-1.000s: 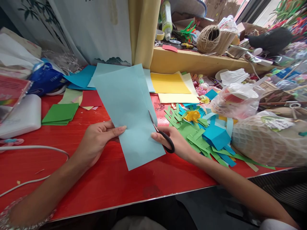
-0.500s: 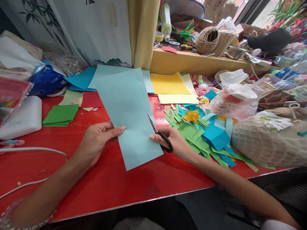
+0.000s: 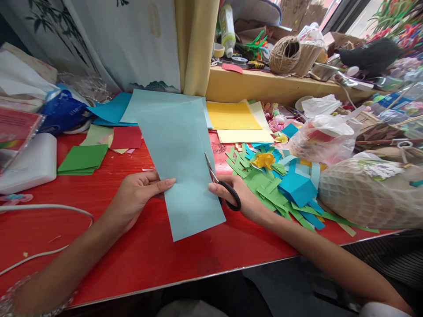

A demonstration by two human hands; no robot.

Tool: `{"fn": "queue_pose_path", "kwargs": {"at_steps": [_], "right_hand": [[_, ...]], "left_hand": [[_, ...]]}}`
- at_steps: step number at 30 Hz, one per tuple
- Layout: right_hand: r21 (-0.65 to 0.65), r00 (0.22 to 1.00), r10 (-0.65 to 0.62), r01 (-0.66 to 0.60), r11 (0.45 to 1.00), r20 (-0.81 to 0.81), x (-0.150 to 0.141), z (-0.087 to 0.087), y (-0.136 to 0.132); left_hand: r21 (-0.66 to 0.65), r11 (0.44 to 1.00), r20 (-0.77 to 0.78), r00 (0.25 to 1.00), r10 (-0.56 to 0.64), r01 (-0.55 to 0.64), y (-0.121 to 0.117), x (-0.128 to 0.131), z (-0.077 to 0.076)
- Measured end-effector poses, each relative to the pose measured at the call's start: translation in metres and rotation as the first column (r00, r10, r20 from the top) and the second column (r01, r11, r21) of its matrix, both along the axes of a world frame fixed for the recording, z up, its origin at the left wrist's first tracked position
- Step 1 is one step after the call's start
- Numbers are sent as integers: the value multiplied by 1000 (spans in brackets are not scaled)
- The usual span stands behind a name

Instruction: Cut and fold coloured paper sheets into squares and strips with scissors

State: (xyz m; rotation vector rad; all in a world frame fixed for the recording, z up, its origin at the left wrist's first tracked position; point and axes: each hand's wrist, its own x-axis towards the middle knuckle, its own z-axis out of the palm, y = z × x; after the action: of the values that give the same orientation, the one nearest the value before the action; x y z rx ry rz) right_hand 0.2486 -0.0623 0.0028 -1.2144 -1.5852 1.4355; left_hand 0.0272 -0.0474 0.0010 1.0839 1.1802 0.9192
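Note:
My left hand pinches the left edge of a light blue paper sheet, thumb on top, holding it just above the red table. My right hand grips black-handled scissors at the sheet's right edge. The blades point up and away along that edge, and I cannot tell if they are cutting into the paper. Another pale blue sheet lies flat behind the held one.
A pile of green and blue paper strips with a yellow folded piece lies right of my right hand. Yellow sheets, folded green paper, a white box, plastic bags and a white cable surround the work area.
The held sheet has shifted slightly right and toward me. The scissors stay at its right edge, moved a little with it.

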Motion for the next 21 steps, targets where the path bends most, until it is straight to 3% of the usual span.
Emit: {"fn": "queue_pose_path", "kwargs": {"at_steps": [14, 21], "right_hand": [[-25, 1000, -5, 5, 1000, -29, -1, -5, -2], [5, 999, -15, 15, 1000, -37, -1, -1, -1]], "left_hand": [[5, 1000, -8, 1000, 11, -11, 0, 2, 2], [-19, 999, -25, 999, -40, 40, -2, 2, 1]]}}
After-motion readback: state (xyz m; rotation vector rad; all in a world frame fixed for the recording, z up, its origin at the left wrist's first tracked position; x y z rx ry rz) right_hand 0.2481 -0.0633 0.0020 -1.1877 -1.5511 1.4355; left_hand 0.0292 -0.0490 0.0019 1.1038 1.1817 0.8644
